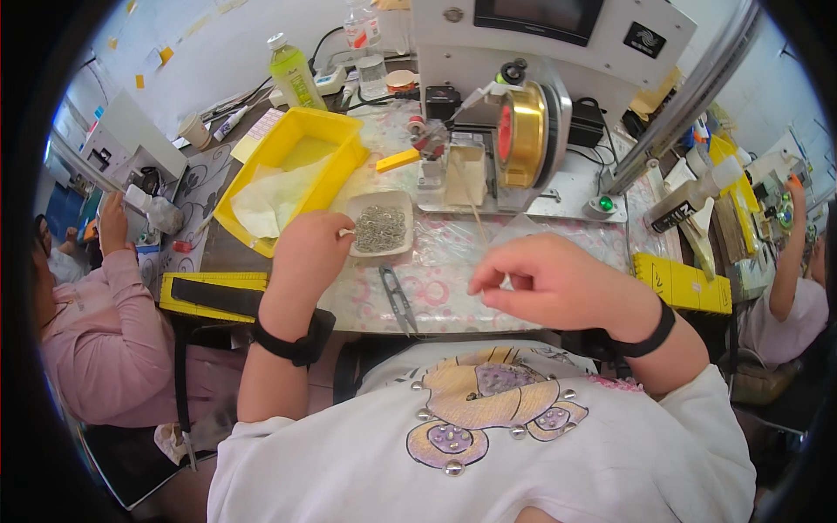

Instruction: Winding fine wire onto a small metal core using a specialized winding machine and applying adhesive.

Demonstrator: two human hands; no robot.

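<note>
My left hand (307, 254) is at the left rim of a small white tray (403, 247), thumb and forefinger pinched together. Whatever lies between those fingertips is too small to name. Inside the tray is a heap of small silvery metal pieces (380, 228). Above the table to the right, my right hand (558, 277) is curled, its thumb and forefinger brought close; anything in them I cannot make out. Between my hands lies a pair of thread snips (398, 298), touched by neither.
A yellow bin (336, 144) holding white paper stands behind my left hand. Ahead is a machine with a gold spool (521, 135) and a green button (605, 203). Yellow boxes (682, 282) flank the table edge. Co-workers sit left (113, 331) and right (792, 296).
</note>
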